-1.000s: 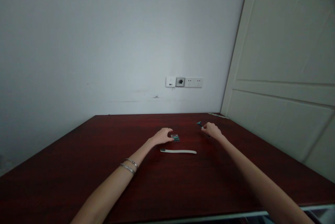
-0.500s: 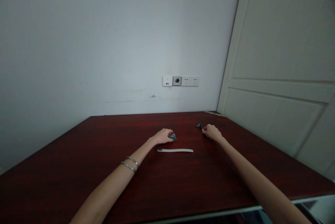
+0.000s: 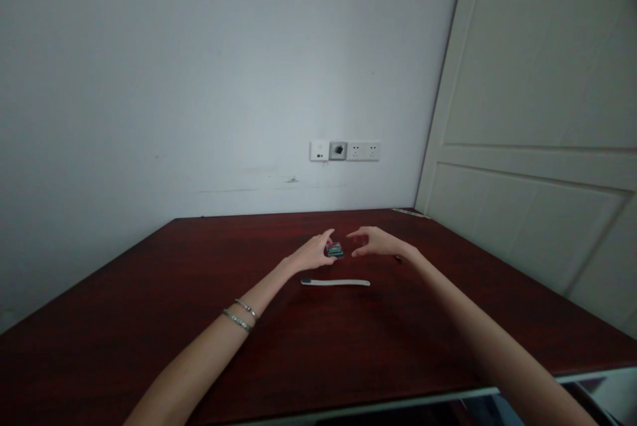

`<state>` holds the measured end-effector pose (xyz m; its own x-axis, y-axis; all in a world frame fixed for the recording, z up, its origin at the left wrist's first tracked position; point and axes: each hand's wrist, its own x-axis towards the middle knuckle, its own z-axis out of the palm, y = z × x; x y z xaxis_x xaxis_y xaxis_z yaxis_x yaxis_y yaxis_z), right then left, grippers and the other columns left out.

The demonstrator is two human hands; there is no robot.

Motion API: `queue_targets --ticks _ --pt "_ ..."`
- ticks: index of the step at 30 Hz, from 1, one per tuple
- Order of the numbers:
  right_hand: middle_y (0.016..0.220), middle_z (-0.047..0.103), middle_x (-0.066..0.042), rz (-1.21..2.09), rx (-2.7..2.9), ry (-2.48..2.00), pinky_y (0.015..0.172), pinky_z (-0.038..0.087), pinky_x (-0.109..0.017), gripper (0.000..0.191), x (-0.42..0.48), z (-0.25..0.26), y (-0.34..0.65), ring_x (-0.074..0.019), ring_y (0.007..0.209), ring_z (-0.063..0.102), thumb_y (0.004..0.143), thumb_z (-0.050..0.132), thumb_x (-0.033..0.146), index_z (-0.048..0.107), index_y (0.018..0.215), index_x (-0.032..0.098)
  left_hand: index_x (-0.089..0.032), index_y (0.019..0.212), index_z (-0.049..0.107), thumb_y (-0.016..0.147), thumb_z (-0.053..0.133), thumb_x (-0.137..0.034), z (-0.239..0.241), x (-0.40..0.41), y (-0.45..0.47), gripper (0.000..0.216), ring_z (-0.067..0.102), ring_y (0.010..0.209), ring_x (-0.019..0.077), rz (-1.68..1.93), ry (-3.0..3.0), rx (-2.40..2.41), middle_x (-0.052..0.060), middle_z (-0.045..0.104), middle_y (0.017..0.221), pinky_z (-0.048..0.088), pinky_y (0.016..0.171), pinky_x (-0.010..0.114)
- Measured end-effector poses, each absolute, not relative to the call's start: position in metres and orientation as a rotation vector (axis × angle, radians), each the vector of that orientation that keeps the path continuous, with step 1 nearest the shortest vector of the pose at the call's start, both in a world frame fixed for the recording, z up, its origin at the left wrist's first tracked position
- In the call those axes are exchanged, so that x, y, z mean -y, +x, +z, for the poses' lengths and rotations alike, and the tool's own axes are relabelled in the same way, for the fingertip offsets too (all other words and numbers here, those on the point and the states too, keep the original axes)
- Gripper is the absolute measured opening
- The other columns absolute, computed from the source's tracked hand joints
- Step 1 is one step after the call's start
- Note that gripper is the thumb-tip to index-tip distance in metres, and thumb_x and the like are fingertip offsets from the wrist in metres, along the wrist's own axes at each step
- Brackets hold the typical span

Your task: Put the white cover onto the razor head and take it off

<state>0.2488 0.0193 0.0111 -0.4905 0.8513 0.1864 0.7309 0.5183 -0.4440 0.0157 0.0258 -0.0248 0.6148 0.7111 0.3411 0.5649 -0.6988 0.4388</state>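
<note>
Head cam view, so everything's kinda tiny, but the left hand (image 3: 312,253) is near the middle of the frame, a bit below center, with its thumb and fingers spread around the left side of a small see-through case (image 3: 335,251) with teal bits in it. Looks like it's touching the case, though I honestly can't tell if those fingers are gripping it or just resting there, or if the case is off the table. Right hand (image 3: 374,241) is just to the right of that, thumb and index parted, nothing between them, tips pointing left at the case but not touching it. A little dark bit of something (image 3: 398,259) pokes out under the right wrist, mostly hidden. Just below the case in the frame, a white stick with a grey end (image 3: 338,283) lies sideways on the dark red table (image 3: 298,359). Two silvery bracelets (image 3: 237,320) on the left wrist, lower left of center. White sockets (image 3: 363,151) on the wall up above, pale panelling (image 3: 537,101) filling the right side.
</note>
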Motion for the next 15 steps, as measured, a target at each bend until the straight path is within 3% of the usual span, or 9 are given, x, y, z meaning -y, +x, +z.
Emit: queue_targets --ticks 4,11,15 --pt "0.090 0.065 -0.003 0.573 2.496 -1.132 0.068 0.042 -0.025 0.051 -0.004 0.016 0.226 -0.0166 0.079 0.057 0.061 0.070 0.044 0.065 0.106 0.019 -0.010 0.140 0.022 0.068 0.064 -0.030 -0.013 -0.012 0.018 0.085 0.057 0.099 0.0235 0.711 2.624 -0.954 0.013 0.059 0.111 0.041 0.087 0.033" --pt "0.087 0.064 -0.004 0.474 2.495 -1.210 0.065 0.040 -0.025 0.046 -0.004 0.012 0.221 -0.0168 0.076 0.056 0.057 0.073 0.042 0.067 0.095 0.017 -0.013 0.141 0.018 0.068 0.065 -0.032 -0.016 -0.007 0.020 0.089 0.054 0.106 0.0253 0.676 2.582 -0.985 0.014 0.058 0.116 0.038 0.092 0.035" --pt "0.090 0.064 -0.006 0.438 2.410 -1.300 0.069 0.041 -0.026 0.049 -0.016 0.012 0.245 -0.0184 0.079 0.056 0.057 0.072 0.043 0.066 0.098 0.016 -0.011 0.141 0.020 0.063 0.070 -0.048 -0.021 -0.012 0.023 0.100 0.038 0.124 0.0311 0.699 2.561 -1.037 0.019 0.042 0.134 0.032 0.099 0.040"
